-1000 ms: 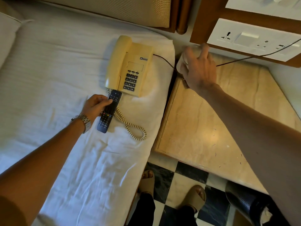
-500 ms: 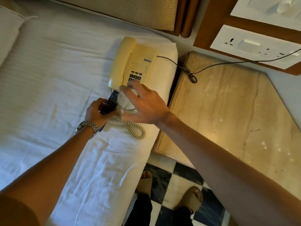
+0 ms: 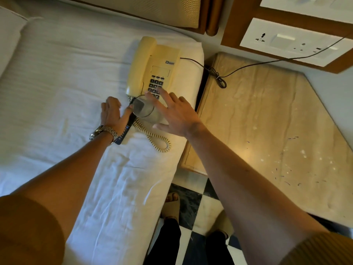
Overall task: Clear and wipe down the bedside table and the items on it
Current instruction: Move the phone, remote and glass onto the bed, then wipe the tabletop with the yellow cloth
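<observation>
Item: glass (image 3: 145,111), centre frame, lying on bed (image 3: 57,83). We ease our spread, empty right hand (image 3: 176,115) off slowly; left hand (image 3: 112,115) apparently pins remote (image 3: 128,124).

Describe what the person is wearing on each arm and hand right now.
The left hand is bare, with a silver metal-link wristwatch at the wrist. The right hand is bare, no watch or rings visible. Brown ribbed sleeves are pushed up, leaving both forearms bare.
</observation>
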Demonstrator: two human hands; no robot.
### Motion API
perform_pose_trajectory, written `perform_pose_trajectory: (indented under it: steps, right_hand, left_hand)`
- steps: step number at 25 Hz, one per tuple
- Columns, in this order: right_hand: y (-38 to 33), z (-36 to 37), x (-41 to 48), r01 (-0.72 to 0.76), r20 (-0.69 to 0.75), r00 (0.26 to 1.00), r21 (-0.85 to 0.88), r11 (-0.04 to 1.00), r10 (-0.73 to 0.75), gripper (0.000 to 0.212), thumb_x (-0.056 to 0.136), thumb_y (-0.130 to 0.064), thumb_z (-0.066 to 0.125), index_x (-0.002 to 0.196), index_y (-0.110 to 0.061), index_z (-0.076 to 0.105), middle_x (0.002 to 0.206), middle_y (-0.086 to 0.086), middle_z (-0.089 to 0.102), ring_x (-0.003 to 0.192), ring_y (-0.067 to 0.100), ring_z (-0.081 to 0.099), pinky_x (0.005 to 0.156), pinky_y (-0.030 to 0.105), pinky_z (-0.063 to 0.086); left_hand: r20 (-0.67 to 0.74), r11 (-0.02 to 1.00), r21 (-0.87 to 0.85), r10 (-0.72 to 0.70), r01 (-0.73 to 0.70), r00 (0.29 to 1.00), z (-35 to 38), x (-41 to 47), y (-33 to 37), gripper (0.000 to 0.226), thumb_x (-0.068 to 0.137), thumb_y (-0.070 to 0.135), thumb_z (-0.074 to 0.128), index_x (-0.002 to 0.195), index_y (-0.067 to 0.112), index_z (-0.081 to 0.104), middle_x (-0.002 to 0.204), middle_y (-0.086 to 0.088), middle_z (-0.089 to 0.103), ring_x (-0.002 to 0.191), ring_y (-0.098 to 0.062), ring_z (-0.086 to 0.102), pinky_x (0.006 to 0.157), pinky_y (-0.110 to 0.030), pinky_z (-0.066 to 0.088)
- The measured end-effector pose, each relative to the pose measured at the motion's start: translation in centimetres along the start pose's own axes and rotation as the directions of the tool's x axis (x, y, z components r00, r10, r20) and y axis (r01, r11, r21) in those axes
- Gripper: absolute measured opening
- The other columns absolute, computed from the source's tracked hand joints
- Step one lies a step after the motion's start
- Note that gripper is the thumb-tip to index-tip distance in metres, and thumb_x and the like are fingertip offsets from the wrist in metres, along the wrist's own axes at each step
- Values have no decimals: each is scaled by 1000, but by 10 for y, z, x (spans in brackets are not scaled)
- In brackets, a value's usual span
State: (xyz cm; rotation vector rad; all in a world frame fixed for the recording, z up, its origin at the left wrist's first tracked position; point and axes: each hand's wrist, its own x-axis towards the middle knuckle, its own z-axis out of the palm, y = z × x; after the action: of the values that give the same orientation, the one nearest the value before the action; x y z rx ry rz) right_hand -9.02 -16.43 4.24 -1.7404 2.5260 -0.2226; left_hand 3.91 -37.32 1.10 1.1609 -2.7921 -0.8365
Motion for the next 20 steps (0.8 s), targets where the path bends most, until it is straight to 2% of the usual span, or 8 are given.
perform_pose_trajectory:
  steps: [3,6,9,12,13,15,18,20]
  right_hand:
    - [15,-1,-107,-254,-32,967,1,967,254,87,94,-61,49,159,-16,13,153,18,34,116,33,53,88,46,51]
    - [-7,29,-199,-346,88,937,80,935,339,58,103,-46,42,148,-10,34,136,14,48,106,29,58,81,41,54]
    - [-29,48,-254,-319,321,912,161,934,256,38,106,-38,41,130,-11,51,120,10,57,95,26,64,67,35,54]
    - [-33,75,-322,-465,590,760,199,863,274,35,105,-38,41,128,-14,51,122,9,59,105,27,61,78,40,55]
    - [-32,90,-341,-561,653,687,196,804,319,36,103,-39,43,130,-15,50,124,9,59,108,27,60,83,41,55]
    - [-26,115,-356,-758,718,560,242,606,414,44,102,-41,47,138,-16,45,132,12,56,117,31,57,94,45,52]
    - [-2,145,-348,-910,761,412,314,272,501,60,104,-44,44,151,-10,31,150,17,42,135,34,46,109,44,43]
    - [14,160,-335,-946,808,311,312,84,500,59,105,-47,38,148,-6,38,148,19,44,133,34,47,105,39,41]
  left_hand:
    - [-40,994,-54,-94,92,995,18,-63,17,71,89,65,30,104,-2,47,108,-23,50,104,-38,46,82,-48,41]
    - [16,982,126,-143,140,990,45,-165,-24,56,92,54,31,95,1,49,94,-27,57,94,-44,53,74,-49,44]
    - [158,940,241,207,-241,965,64,-247,-36,40,95,42,40,81,8,55,79,-13,56,76,-38,56,61,-46,47]
    - [382,788,220,473,-575,794,118,-276,13,38,98,49,42,94,17,63,97,-3,60,89,-27,58,73,-41,51]
    - [431,739,233,504,-632,748,141,-277,34,44,98,53,42,110,17,64,115,-4,62,105,-27,58,84,-43,53]
    - [478,747,270,444,-608,758,179,-254,71,64,98,59,41,142,12,50,149,-12,47,137,-33,43,106,-51,45]
    - [394,790,370,344,-490,852,218,-204,106,97,91,75,34,156,4,22,164,-20,20,150,-41,21,117,-57,30]
    - [388,762,446,307,-469,869,231,-182,108,114,84,86,30,159,5,6,167,-20,4,153,-40,8,123,-56,19]
